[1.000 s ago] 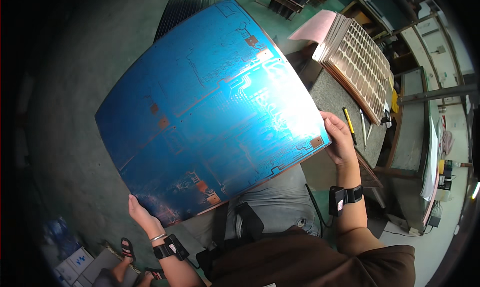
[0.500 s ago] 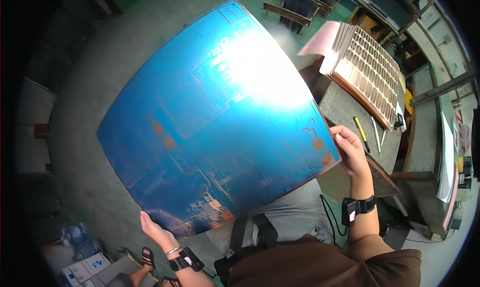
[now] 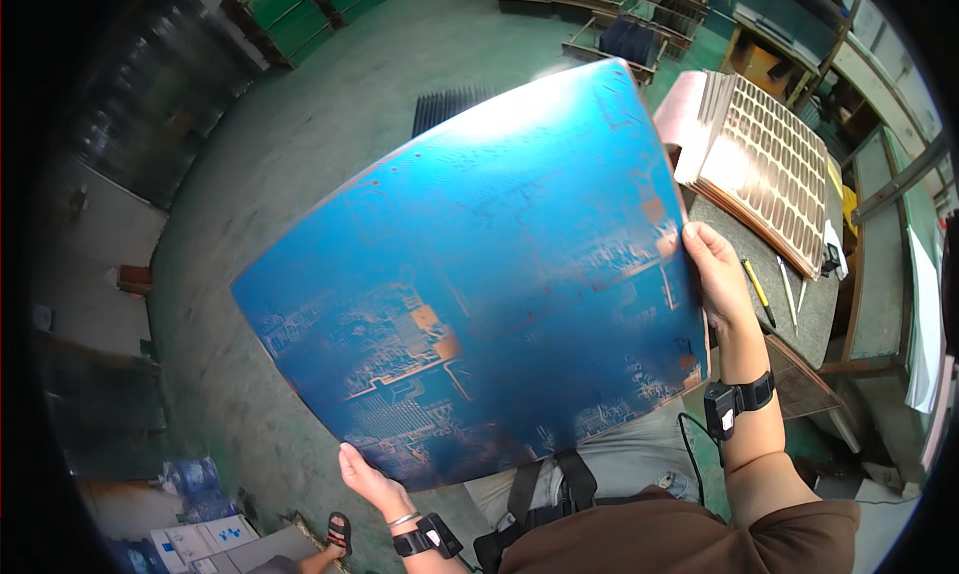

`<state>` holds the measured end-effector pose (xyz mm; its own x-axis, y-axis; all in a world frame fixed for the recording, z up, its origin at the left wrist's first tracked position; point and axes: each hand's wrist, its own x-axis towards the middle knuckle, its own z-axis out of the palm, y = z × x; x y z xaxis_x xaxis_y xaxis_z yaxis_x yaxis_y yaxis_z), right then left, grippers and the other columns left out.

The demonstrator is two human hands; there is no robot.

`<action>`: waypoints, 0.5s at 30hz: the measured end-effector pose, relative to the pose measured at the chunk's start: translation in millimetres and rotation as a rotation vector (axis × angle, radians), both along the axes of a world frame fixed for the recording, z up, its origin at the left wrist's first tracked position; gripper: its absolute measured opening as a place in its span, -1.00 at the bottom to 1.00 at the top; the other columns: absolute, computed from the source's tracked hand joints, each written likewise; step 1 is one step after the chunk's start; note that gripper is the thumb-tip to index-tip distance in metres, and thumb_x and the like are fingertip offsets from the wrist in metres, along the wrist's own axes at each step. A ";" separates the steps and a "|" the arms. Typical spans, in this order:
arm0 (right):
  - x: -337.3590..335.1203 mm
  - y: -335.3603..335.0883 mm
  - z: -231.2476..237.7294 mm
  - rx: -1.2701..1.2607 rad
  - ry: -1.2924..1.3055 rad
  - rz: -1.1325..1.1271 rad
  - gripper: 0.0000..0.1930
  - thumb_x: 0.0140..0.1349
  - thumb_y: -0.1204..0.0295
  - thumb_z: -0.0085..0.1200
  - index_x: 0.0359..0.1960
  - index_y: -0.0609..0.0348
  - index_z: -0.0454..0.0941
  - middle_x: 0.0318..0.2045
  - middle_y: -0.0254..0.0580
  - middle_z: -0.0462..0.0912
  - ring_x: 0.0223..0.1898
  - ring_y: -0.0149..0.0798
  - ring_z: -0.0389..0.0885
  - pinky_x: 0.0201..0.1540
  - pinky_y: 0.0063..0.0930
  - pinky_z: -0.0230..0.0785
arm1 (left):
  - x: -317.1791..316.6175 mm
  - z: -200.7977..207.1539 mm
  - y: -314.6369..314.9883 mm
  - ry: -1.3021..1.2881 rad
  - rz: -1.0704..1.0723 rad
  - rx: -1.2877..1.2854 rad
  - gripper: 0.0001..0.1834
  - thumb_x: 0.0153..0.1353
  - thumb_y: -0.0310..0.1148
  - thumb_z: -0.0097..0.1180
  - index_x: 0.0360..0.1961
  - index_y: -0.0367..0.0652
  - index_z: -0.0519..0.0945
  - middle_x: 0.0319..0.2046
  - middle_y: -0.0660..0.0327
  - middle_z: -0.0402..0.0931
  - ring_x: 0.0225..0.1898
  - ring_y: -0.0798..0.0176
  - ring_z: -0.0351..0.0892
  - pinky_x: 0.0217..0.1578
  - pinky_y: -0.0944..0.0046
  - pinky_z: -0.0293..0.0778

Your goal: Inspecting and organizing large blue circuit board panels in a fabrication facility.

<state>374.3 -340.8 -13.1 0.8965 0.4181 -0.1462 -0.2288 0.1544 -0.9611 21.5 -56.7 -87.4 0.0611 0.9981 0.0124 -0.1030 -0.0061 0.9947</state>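
Blue and copper-traced, the big circuit panel fills the middle of my view, held up tilted above the lap. My left hand grips its near lower edge from beneath, fingers tucked behind the sheet, thumb on the front. My right hand clasps the right edge, thumb on the face and fingers wrapped behind. Each wrist wears a black band. Near left on the green floor sit some small boxes. To the right stands a grey table with a stack of copper-coloured perforated panels and a pen. Farther off, green stacks rest on the floor.
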 end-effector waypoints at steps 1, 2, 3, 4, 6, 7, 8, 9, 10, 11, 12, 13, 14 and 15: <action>1.6 2.3 -0.1 -0.010 -0.051 -0.048 -0.78 0.26 0.27 -0.09 -0.44 0.12 0.45 -0.54 -0.42 0.50 -0.52 -0.58 0.41 -0.43 -0.72 0.28 | -1.0 0.2 -0.6 -0.001 0.013 0.006 -0.74 0.26 -0.24 -0.09 -0.36 -0.25 0.44 -0.39 0.30 0.45 -0.38 0.46 0.36 -0.29 0.44 0.33; 0.3 2.9 -0.6 -0.029 -0.078 -0.084 -0.78 0.26 0.27 -0.10 -0.47 0.10 0.43 -0.57 -0.42 0.48 -0.53 -0.59 0.40 -0.44 -0.72 0.27 | -1.9 -0.5 -0.8 -0.011 0.006 -0.002 -0.74 0.26 -0.24 -0.09 -0.36 -0.25 0.44 -0.39 0.30 0.45 -0.38 0.46 0.36 -0.29 0.44 0.33; 0.0 0.2 -4.0 -0.026 -0.079 -0.074 -0.78 0.26 0.27 -0.10 -0.47 0.10 0.43 -0.57 -0.42 0.48 -0.53 -0.59 0.40 -0.44 -0.72 0.27 | -2.5 -1.4 -1.4 -0.021 -0.004 -0.012 -0.74 0.26 -0.25 -0.09 -0.37 -0.25 0.43 -0.39 0.30 0.45 -0.37 0.46 0.36 -0.29 0.44 0.33; 0.8 -4.3 -8.9 -0.011 -0.104 -0.090 -0.78 0.26 0.27 -0.10 -0.47 0.09 0.42 -0.58 -0.43 0.48 -0.53 -0.59 0.40 -0.45 -0.73 0.26 | -1.0 0.4 -3.2 -0.024 -0.020 -0.002 -0.76 0.26 -0.26 -0.09 -0.37 -0.25 0.43 -0.38 0.30 0.45 -0.37 0.46 0.35 -0.28 0.44 0.32; -1.9 -8.0 -9.0 0.002 -0.118 -0.131 -0.78 0.26 0.27 -0.10 -0.49 0.08 0.41 -0.59 -0.42 0.47 -0.54 -0.58 0.40 -0.45 -0.74 0.25 | -2.7 -2.2 -2.3 -0.024 -0.034 -0.009 -0.76 0.26 -0.26 -0.09 -0.36 -0.24 0.44 -0.36 0.30 0.45 -0.37 0.46 0.36 -0.27 0.44 0.32; -3.8 -8.2 -9.2 0.004 -0.120 -0.128 -0.78 0.26 0.27 -0.10 -0.49 0.08 0.41 -0.59 -0.42 0.47 -0.54 -0.58 0.40 -0.45 -0.74 0.25 | -3.5 -3.7 -1.9 -0.021 -0.058 -0.017 -0.77 0.26 -0.27 -0.08 -0.35 -0.24 0.44 -0.35 0.30 0.45 -0.36 0.46 0.37 -0.26 0.45 0.32; -5.5 -8.6 -9.4 0.008 -0.114 -0.147 -0.78 0.26 0.27 -0.10 -0.49 0.08 0.41 -0.59 -0.42 0.47 -0.54 -0.58 0.40 -0.45 -0.74 0.25 | -7.6 -5.0 -1.2 -0.024 -0.057 -0.016 -0.77 0.26 -0.27 -0.08 -0.35 -0.24 0.44 -0.35 0.30 0.45 -0.36 0.46 0.37 -0.26 0.45 0.32; -6.2 -9.9 -9.4 0.012 -0.110 -0.168 -0.78 0.25 0.26 -0.09 -0.50 0.07 0.41 -0.59 -0.42 0.48 -0.54 -0.58 0.41 -0.45 -0.74 0.25 | -11.4 -4.6 0.0 -0.066 -0.120 -0.069 -0.78 0.25 -0.26 -0.07 -0.31 -0.23 0.44 -0.33 0.29 0.46 -0.33 0.44 0.40 -0.24 0.43 0.35; -5.8 -12.6 -11.5 -0.005 -0.119 -0.166 -0.78 0.25 0.26 -0.09 -0.49 0.07 0.42 -0.58 -0.41 0.48 -0.54 -0.57 0.41 -0.45 -0.74 0.25 | -12.7 -3.9 2.6 -0.107 -0.184 -0.122 -0.77 0.25 -0.26 -0.06 -0.27 -0.23 0.44 -0.30 0.27 0.47 -0.30 0.42 0.43 -0.22 0.41 0.38; -6.4 -13.2 -11.5 -0.002 -0.125 -0.169 -0.78 0.25 0.26 -0.09 -0.49 0.07 0.42 -0.58 -0.41 0.48 -0.54 -0.57 0.41 -0.45 -0.74 0.25 | -15.0 -1.3 5.4 -0.113 -0.186 -0.120 -0.77 0.25 -0.26 -0.06 -0.27 -0.23 0.44 -0.30 0.27 0.47 -0.30 0.42 0.43 -0.22 0.41 0.38; -7.2 -13.5 -11.3 -0.022 -0.125 -0.173 -0.78 0.25 0.25 -0.09 -0.49 0.07 0.42 -0.58 -0.41 0.48 -0.54 -0.58 0.41 -0.45 -0.74 0.25 | -16.1 9.7 5.3 -0.144 -0.256 -0.225 -0.75 0.24 -0.24 -0.06 -0.22 -0.21 0.43 -0.27 0.26 0.47 -0.25 0.39 0.44 -0.19 0.36 0.39; -7.4 -13.7 -11.7 -0.042 -0.124 -0.178 -0.78 0.25 0.25 -0.08 -0.48 0.07 0.43 -0.58 -0.41 0.49 -0.54 -0.58 0.41 -0.45 -0.74 0.25 | -16.9 16.1 8.0 -0.172 -0.327 -0.329 -0.73 0.23 -0.22 -0.05 -0.17 -0.20 0.43 -0.23 0.26 0.48 -0.21 0.36 0.45 -0.15 0.32 0.40; -7.0 -13.4 -12.6 -0.044 -0.124 -0.171 -0.77 0.24 0.24 -0.08 -0.48 0.08 0.44 -0.58 -0.41 0.49 -0.54 -0.58 0.41 -0.45 -0.74 0.25 | -23.4 14.9 18.0 -0.184 -0.384 -0.326 -0.72 0.23 -0.24 -0.05 -0.14 -0.19 0.41 -0.20 0.25 0.47 -0.16 0.34 0.46 -0.12 0.28 0.41; -6.6 -13.0 -12.5 -0.043 -0.126 -0.171 -0.77 0.24 0.24 -0.08 -0.48 0.08 0.44 -0.58 -0.41 0.49 -0.54 -0.58 0.41 -0.45 -0.74 0.25 | -19.5 24.2 21.7 -0.224 -0.400 -0.307 -0.77 0.23 -0.29 -0.05 -0.15 -0.18 0.42 -0.19 0.26 0.47 -0.16 0.35 0.45 -0.13 0.29 0.42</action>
<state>367.8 -353.8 -25.7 0.9662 0.2542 -0.0430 -0.0805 0.1389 -0.9870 2.0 -35.0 -63.2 0.4659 0.8572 -0.2194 -0.2471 0.3641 0.8980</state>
